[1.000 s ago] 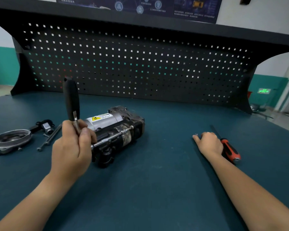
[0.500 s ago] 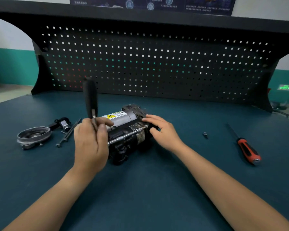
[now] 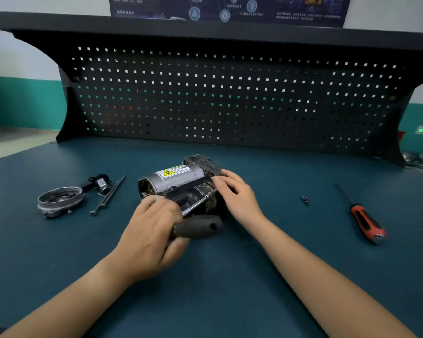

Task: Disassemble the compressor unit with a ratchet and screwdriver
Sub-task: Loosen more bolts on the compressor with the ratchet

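On the compressor [image 3: 178, 179], right grip [image 3: 237, 193] lies flat; left grip [image 3: 152, 235] clamps ratchet [image 3: 198, 226] beside it

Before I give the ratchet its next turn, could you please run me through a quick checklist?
1. Grip of left hand on ratchet handle: ok, fingers curled round it.
2. Extension bar seated on a fastener of the compressor: cannot tell, its tip is not clear.
3. Right hand steadying the compressor: ok, it rests on the right end.
4. Loose ring and long bolts lying apart on the left: ok.
5. Screwdriver clear on the right: ok.
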{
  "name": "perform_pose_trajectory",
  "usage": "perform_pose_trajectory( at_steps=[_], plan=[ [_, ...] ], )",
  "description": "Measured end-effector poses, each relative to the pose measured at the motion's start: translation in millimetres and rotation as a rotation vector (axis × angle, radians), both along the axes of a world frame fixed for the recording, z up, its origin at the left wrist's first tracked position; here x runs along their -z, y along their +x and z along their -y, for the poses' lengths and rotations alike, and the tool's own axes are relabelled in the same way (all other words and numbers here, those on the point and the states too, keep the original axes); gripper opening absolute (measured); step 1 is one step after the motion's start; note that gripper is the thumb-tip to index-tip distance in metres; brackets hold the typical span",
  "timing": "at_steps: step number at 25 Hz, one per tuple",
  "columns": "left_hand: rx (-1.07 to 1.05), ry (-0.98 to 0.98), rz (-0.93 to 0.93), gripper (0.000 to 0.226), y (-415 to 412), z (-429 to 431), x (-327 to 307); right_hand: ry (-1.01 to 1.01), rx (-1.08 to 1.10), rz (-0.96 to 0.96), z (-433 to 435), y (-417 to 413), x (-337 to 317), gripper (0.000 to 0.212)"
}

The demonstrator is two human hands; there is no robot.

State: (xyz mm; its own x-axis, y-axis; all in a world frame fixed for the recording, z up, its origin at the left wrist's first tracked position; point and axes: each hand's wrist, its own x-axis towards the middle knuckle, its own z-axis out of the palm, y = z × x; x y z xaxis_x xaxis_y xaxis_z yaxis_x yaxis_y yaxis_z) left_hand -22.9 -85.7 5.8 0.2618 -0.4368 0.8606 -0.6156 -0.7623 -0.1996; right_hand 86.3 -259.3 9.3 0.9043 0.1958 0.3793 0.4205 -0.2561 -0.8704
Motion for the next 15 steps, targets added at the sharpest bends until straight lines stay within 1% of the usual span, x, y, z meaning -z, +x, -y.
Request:
perform_pose_trajectory(
  at_steps=[2, 3, 4, 5, 7, 8, 11, 14, 15],
  plan=[
    [0.014, -0.117, -0.084, 0.022, -1, 1, 0, 0.089, 0.068, 0.012, -9, -1, 4, 0.023],
    [0.029, -0.227, -0.146, 0.024, -2, 3, -1, 0.114, 0.077, 0.024, -11, -1, 5, 0.023],
    [0.049, -0.379, -0.209, 0.031, -1, 6, -2, 0.124, 0.077, 0.036, -12, -1, 6, 0.023],
    [0.064, -0.572, -0.267, 0.036, 0, 10, -5, 0.125, 0.073, 0.046, -12, -1, 7, 0.024],
    [0.053, -0.941, -0.343, 0.037, 5, 13, -12, 0.131, 0.072, 0.049, -11, -1, 7, 0.025],
    [0.034, -1.071, -0.37, 0.038, 7, 13, -14, 0.139, 0.072, 0.048, -12, -2, 7, 0.025],
    [-0.023, -1.323, -0.416, 0.037, 17, 11, -17, 0.174, 0.052, 0.009, -13, -4, 5, 0.028],
    [0.105, -1.685, -0.485, 0.025, 24, 14, -17, 0.216, 0.021, -0.016, -11, -6, 2, 0.035],
    [0.119, -1.715, -0.495, 0.022, 23, 16, -19, 0.223, 0.011, -0.022, -10, -6, 1, 0.036]
  ],
)
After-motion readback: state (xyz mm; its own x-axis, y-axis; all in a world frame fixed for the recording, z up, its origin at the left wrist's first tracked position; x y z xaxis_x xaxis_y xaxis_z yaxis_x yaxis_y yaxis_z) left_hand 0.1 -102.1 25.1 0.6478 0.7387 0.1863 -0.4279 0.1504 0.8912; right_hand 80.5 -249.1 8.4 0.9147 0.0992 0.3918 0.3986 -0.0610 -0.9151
